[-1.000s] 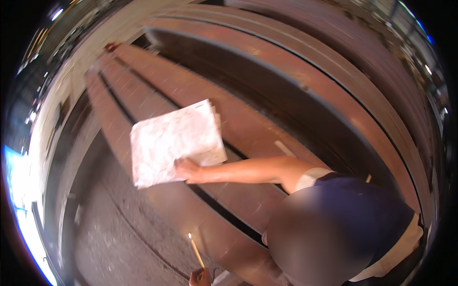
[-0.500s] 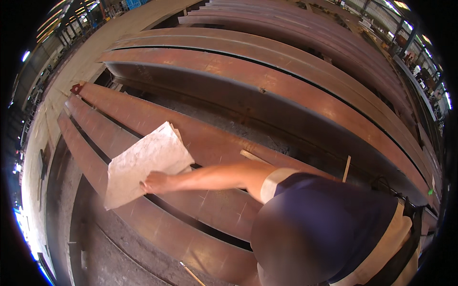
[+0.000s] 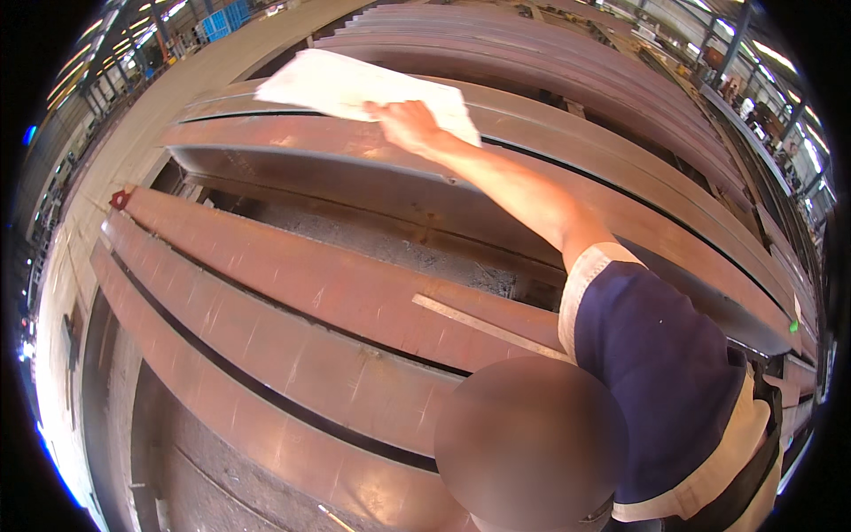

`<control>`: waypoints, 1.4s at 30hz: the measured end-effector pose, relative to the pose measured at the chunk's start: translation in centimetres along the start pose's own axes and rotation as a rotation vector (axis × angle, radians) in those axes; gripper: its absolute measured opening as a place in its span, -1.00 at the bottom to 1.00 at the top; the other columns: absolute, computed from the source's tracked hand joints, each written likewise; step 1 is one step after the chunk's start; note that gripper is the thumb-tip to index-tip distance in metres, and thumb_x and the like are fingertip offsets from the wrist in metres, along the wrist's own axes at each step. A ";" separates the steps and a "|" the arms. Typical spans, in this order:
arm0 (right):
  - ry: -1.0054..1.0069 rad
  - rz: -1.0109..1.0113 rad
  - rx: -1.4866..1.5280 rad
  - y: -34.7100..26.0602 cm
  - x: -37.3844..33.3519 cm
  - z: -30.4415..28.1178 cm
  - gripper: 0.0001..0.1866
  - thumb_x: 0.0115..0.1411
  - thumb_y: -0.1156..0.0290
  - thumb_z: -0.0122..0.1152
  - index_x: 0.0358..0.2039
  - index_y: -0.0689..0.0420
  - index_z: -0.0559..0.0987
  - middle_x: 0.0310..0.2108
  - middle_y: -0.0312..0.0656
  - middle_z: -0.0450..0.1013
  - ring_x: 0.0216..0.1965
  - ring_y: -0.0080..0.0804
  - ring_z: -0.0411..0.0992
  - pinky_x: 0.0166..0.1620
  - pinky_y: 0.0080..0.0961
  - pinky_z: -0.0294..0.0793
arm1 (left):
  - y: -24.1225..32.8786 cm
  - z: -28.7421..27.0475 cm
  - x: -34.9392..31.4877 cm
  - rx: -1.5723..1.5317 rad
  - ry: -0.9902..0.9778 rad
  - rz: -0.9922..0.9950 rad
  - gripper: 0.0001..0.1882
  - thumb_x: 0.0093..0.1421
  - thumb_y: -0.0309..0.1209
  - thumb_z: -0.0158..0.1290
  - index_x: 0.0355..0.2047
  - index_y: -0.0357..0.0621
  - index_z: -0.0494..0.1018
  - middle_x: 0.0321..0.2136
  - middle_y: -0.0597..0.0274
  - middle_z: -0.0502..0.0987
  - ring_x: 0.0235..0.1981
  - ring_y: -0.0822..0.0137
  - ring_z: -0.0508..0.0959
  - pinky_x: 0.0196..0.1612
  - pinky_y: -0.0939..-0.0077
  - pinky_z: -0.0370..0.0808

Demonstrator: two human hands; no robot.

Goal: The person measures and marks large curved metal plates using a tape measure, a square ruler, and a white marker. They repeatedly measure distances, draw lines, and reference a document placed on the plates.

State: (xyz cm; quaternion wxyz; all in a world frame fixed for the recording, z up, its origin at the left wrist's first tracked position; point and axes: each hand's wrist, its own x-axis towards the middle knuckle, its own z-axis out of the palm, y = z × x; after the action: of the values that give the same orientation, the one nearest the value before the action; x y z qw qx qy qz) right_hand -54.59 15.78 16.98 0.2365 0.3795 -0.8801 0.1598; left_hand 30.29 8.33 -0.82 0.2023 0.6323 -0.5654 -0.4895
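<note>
My right hand [image 3: 406, 124] is stretched far forward and grips the near edge of a large white sheet of paper [image 3: 341, 82]. The sheet is over the top edge of a far rusty steel beam [image 3: 292, 146]; I cannot tell whether it rests on the beam. My arm, in a short navy sleeve with a pale cuff, crosses the gap between the beams. A thin pale metal strip [image 3: 486, 326] lies on the near beam [image 3: 292, 284] below my arm. My left hand is out of the picture.
Long rusty steel beams lie side by side, running from left to far right, with dark gaps between them. A small red object [image 3: 118, 199] sits at the near beam's left end. A concrete floor strip [image 3: 133, 133] runs along the left. A thin yellowish stick [image 3: 330, 512] shows at the bottom.
The sheet was on the near beam under my right hand; now my arm has reached out and carried it to the far beam. The view has tilted upward.
</note>
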 end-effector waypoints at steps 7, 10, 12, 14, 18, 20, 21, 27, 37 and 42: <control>-0.095 0.323 -0.422 15.9 -13.9 0.4 -0.61 0.28 0.49 0.04 0.13 0.07 0.50 -0.38 0.07 0.58 -0.37 0.02 0.59 -0.33 -0.09 0.55 | -0.8 0.0 1.2 0.044 -0.002 0.110 -0.77 0.14 -0.54 0.31 -0.20 -0.35 0.58 -0.61 0.19 0.49 -0.65 0.47 0.39 -0.68 0.58 0.27; -0.364 0.604 -0.357 18.9 -18.2 1.9 -0.67 0.29 0.49 0.02 0.04 0.09 0.58 -0.28 0.04 0.60 -0.31 0.00 0.60 -0.21 -0.14 0.60 | -0.3 -0.5 0.8 0.089 -0.005 0.140 -0.77 0.14 -0.53 0.32 -0.19 -0.33 0.59 -0.60 0.18 0.50 -0.63 0.46 0.41 -0.67 0.59 0.29; -0.601 0.483 -0.530 19.9 -20.9 3.0 -0.71 0.28 0.47 0.07 -0.03 0.10 0.63 -0.26 -0.03 0.61 -0.27 -0.06 0.61 -0.16 -0.19 0.62 | 0.1 -0.5 0.5 0.021 -0.040 0.059 -0.78 0.15 -0.51 0.32 -0.20 -0.32 0.60 -0.59 0.17 0.51 -0.60 0.43 0.44 -0.65 0.57 0.33; -0.655 0.504 -0.519 19.9 -23.4 4.3 -0.68 0.25 0.45 0.12 0.01 0.09 0.61 -0.27 -0.06 0.61 -0.25 -0.10 0.62 -0.17 -0.23 0.62 | 0.5 -0.4 0.0 0.009 -0.019 0.039 -0.81 0.16 -0.49 0.32 -0.25 -0.32 0.61 -0.57 0.17 0.54 -0.56 0.39 0.49 -0.60 0.51 0.42; -0.747 0.527 -0.555 19.7 -25.1 6.4 -0.52 0.17 0.36 0.26 0.13 0.08 0.51 -0.29 -0.09 0.61 -0.22 -0.15 0.62 -0.17 -0.26 0.63 | 1.7 0.1 -0.7 0.002 0.012 0.027 -0.81 0.14 -0.52 0.33 -0.25 -0.33 0.62 -0.52 0.12 0.57 -0.53 0.35 0.53 -0.56 0.50 0.50; -0.752 0.520 -0.552 19.4 -25.1 6.7 -0.38 0.15 0.29 0.32 0.22 0.12 0.41 -0.31 -0.09 0.61 -0.23 -0.14 0.62 -0.18 -0.26 0.63 | 2.4 0.5 -1.0 -0.004 0.018 0.019 -0.80 0.13 -0.54 0.33 -0.23 -0.34 0.62 -0.49 0.09 0.59 -0.53 0.33 0.54 -0.54 0.52 0.53; -0.753 0.517 -0.551 19.2 -25.1 6.7 -0.30 0.13 0.26 0.34 0.26 0.15 0.35 -0.32 -0.08 0.61 -0.23 -0.14 0.62 -0.18 -0.27 0.63 | 2.7 0.5 -1.2 -0.007 0.021 0.012 -0.79 0.13 -0.55 0.34 -0.22 -0.34 0.63 -0.48 0.07 0.59 -0.52 0.32 0.55 -0.54 0.52 0.54; -0.688 0.509 -0.486 17.6 -26.7 4.9 -0.08 0.10 0.19 0.40 0.34 0.32 0.16 -0.42 -0.07 0.59 -0.29 -0.11 0.61 -0.24 -0.24 0.60 | 3.3 0.4 -1.9 -0.026 0.027 0.037 -0.78 0.12 -0.61 0.32 -0.20 -0.37 0.63 -0.48 0.09 0.61 -0.55 0.34 0.55 -0.53 0.54 0.58; -0.532 0.573 -0.494 19.2 -29.3 6.5 -0.34 0.19 0.29 0.27 0.23 0.29 0.30 -0.42 0.01 0.59 -0.31 -0.04 0.61 -0.22 -0.18 0.58 | 2.3 0.3 -1.1 0.018 0.008 0.081 -0.77 0.13 -0.62 0.30 -0.17 -0.37 0.61 -0.51 0.09 0.60 -0.57 0.37 0.53 -0.58 0.53 0.51; -0.362 0.771 -0.220 20.8 -28.2 8.3 -0.62 0.24 0.38 0.11 0.04 0.25 0.48 -0.37 0.05 0.60 -0.26 0.03 0.60 -0.16 -0.13 0.58 | 2.1 0.2 -1.3 -0.009 -0.053 0.058 -0.79 0.25 -0.46 0.24 -0.15 -0.31 0.59 -0.49 0.09 0.61 -0.57 0.31 0.54 -0.55 0.49 0.50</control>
State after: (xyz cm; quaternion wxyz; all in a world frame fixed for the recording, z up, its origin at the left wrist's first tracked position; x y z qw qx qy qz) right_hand -55.57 42.39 -7.30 0.0406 0.0176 -0.9964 0.0725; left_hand 29.20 8.98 1.36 0.2043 0.6014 -0.5866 -0.5025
